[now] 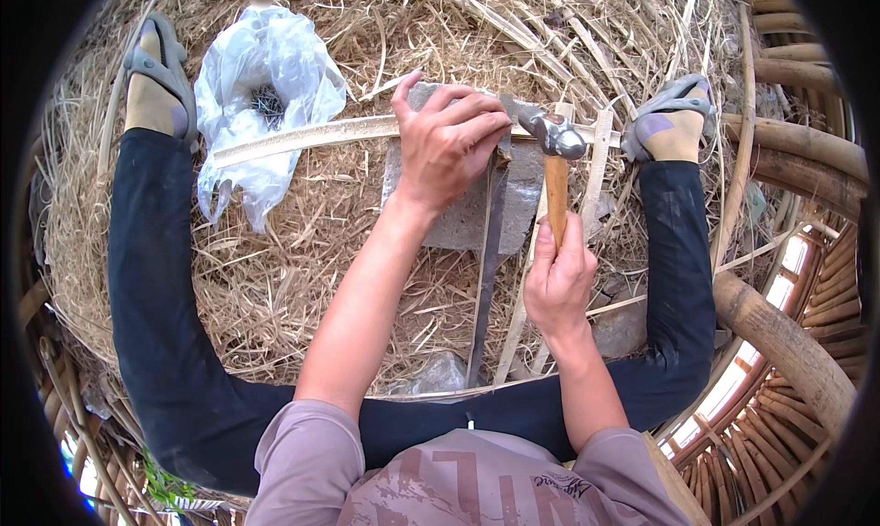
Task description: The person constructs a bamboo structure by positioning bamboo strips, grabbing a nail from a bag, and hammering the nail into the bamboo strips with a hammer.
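Observation:
Fingers bent, my left hand (449,141) grips a pale bamboo strip (316,135) laid crosswise over a grey concrete block (454,224). Its fingertips meet near the upper end of a long dark flat strip (486,279), which slants over the block toward my lap. Whether they also pinch something small, such as a nail, I cannot tell. My right hand (561,279) is wrapped round the wooden handle of a hammer (556,191). The hammer's metal head is just right of my left fingertips, over or beside the bamboo strip's right part; the exact gap is unclear.
A translucent plastic bag (270,59) holding a heap of dark nails (267,106) lies at the left, under the bamboo strip's end. Loose bamboo strips (596,164) lie right of the block. Dry shavings cover the ground between my legs. Bamboo poles (788,347) border the right.

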The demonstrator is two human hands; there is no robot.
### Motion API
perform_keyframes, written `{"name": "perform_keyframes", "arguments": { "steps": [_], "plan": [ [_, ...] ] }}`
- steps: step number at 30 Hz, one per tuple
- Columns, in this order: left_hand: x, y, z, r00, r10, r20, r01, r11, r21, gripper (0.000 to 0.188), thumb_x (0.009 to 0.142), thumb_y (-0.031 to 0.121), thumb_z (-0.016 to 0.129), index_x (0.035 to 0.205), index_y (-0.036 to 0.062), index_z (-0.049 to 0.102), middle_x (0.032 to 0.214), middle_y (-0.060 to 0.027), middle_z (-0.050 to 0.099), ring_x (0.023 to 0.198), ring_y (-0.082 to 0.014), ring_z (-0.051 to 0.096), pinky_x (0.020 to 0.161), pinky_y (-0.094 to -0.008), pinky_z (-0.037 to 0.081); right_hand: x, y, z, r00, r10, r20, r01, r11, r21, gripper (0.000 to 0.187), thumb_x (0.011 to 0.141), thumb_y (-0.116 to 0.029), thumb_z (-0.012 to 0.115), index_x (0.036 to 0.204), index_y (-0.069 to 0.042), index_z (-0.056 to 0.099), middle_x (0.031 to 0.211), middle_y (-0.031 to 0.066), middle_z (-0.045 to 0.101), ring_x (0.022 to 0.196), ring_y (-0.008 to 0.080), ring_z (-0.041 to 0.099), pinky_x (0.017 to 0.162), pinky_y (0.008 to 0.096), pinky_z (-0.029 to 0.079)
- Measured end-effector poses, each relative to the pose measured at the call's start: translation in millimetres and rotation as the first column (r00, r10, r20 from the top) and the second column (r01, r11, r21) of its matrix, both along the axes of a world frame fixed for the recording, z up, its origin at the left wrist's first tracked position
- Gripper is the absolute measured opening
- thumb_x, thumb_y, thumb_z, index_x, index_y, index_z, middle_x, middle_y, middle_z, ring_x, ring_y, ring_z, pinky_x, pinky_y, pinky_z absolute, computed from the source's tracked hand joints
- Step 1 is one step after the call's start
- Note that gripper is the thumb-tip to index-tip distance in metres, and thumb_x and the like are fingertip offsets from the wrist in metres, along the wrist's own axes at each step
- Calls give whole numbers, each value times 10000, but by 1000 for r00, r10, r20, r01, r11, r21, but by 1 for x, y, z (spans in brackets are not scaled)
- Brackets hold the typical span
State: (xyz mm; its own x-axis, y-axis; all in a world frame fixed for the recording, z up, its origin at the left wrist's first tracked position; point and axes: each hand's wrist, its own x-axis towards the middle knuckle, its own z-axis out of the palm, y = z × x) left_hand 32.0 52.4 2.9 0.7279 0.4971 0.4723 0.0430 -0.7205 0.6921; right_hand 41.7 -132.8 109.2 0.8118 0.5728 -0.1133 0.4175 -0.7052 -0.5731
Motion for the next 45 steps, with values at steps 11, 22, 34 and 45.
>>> {"name": "perform_keyframes", "arguments": {
  "steps": [11, 22, 34, 45],
  "plan": [
    [1, 1, 5, 999, -2, -35, -1, 997, -71, 90, 799, 262, 802, 871, 219, 768, 939, 101, 735, 1005, -120, 640, 1128, -483, 198, 2, 3, 3, 1000, -10, -18, 10, 1000, 23, 120, 1007, -93, 521, 1037, 21, 540, 649, 175, 580, 558, 341, 632, 503, 416, 452],
    [1, -1, 2, 1000, -4, -6, 3, 997, -72, 62, 799, 232, 796, 846, 213, 761, 927, 104, 741, 994, -116, 643, 1128, -477, 196, 3, 3, 2, 1000, 3, -15, -2, 1000, 28, 103, 1004, -86, 519, 1038, 7, 546, 652, 177, 582, 558, 349, 640, 496, 421, 463],
    [2, -1, 0, 1000, -8, -8, 8, 997, -80, 63, 794, 227, 796, 845, 216, 763, 935, 101, 747, 992, -116, 648, 1115, -465, 225, 3, 1, -2, 999, 15, -33, -16, 1000, -26, 117, 1004, -85, 519, 1057, 19, 526, 638, 191, 579, 555, 389, 638, 484, 442, 454],
    [9, -5, -2, 1000, -9, 22, 12, 996, -93, 41, 808, 228, 787, 846, 226, 769, 935, 100, 752, 979, -113, 648, 1075, -409, 278, 3, -6, 1, 998, -22, 66, 20, 999, 27, 108, 1003, -82, 522, 1050, 14, 520, 631, 187, 573, 542, 389, 627, 475, 457, 441]
  ]
}}
